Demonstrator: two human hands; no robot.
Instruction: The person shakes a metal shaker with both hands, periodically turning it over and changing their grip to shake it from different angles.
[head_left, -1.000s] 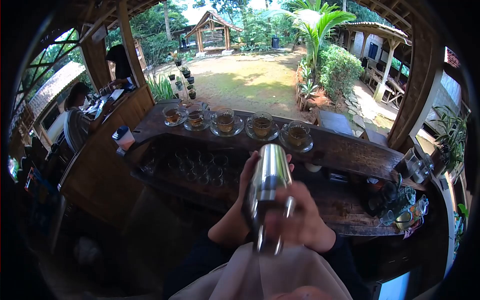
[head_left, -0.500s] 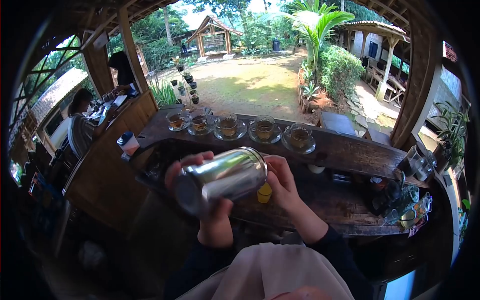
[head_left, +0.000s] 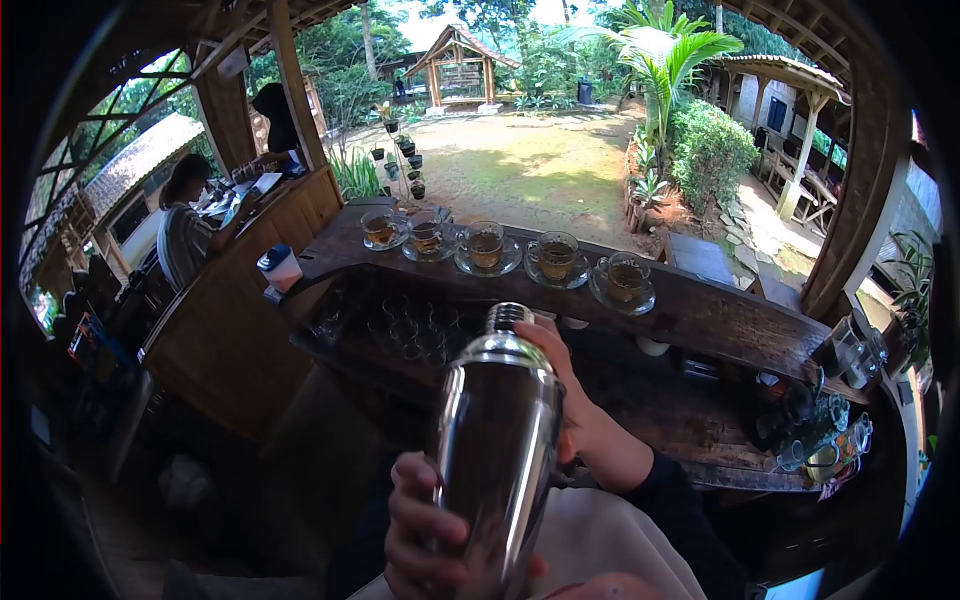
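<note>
A shiny metal cocktail shaker (head_left: 500, 430) stands tilted in front of my chest, its capped top pointing away toward the counter. My left hand (head_left: 425, 520) wraps around the lower body of the shaker from the left side. On the other side, my right hand (head_left: 565, 375) grips near the shoulder and cap, with part of its fingers hidden behind the metal. Beyond the shaker, several glass cups of brownish drink sit on saucers in a row on the raised wooden ledge; the nearest is a glass cup (head_left: 627, 277) at the right end.
A lidded container (head_left: 280, 268) stands at the ledge's left end. Empty glasses (head_left: 405, 325) are on the lower shelf. Glass jars and pitchers (head_left: 825, 430) crowd the right end of the dark wooden counter (head_left: 650, 410). At the left, a person (head_left: 185, 225) sits by another counter.
The shaker has swung from lying sideways to pointing its cap away, and is closer to my body. Both hands stay on it. My view has shifted slightly left.
</note>
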